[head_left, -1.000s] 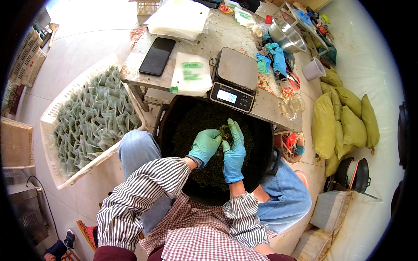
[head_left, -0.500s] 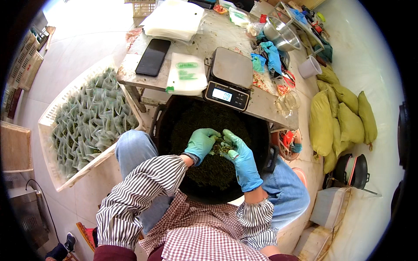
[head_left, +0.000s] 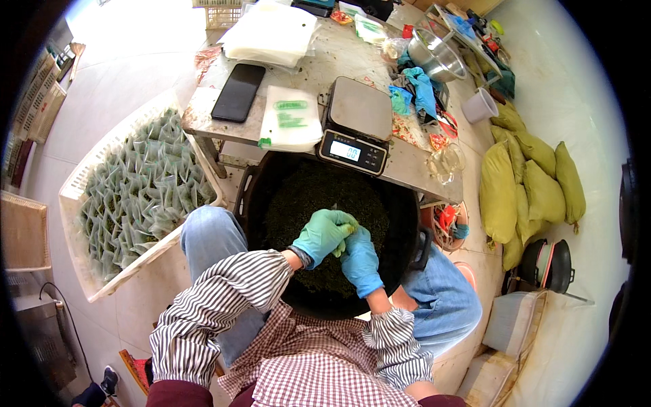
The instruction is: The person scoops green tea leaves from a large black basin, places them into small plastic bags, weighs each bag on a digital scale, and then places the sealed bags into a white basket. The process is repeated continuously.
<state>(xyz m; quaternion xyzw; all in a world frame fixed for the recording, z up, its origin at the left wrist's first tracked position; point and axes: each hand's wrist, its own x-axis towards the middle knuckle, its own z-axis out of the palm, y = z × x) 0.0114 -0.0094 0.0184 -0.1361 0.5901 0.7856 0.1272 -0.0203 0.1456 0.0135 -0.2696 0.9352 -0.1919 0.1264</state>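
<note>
My left hand [head_left: 324, 234], in a green-blue glove, is closed and cupped against my right hand [head_left: 359, 261], gloved in blue, whose fingers curl in under it. What they hold between them is hidden. Both are over a big black tub [head_left: 247, 207] with a heap of dark green loose leaves [head_left: 332, 191] inside. On the table edge above stand a digital scale [head_left: 359, 108] with a lit display and, left of it, a stack of small printed plastic bags [head_left: 291, 119].
A black phone [head_left: 237, 93] and larger bags [head_left: 268, 30] lie on the metal table [head_left: 427, 183]. A white crate [head_left: 112, 288] full of filled pouches is at left. Yellow-green sacks [head_left: 539, 197], a white cup [head_left: 479, 106] and a steel bowl [head_left: 444, 66] are at right.
My hands held a clump of green leaves between parted fingers; they have closed together, hiding it. My right hand moved outward, then back in and down toward my left.
</note>
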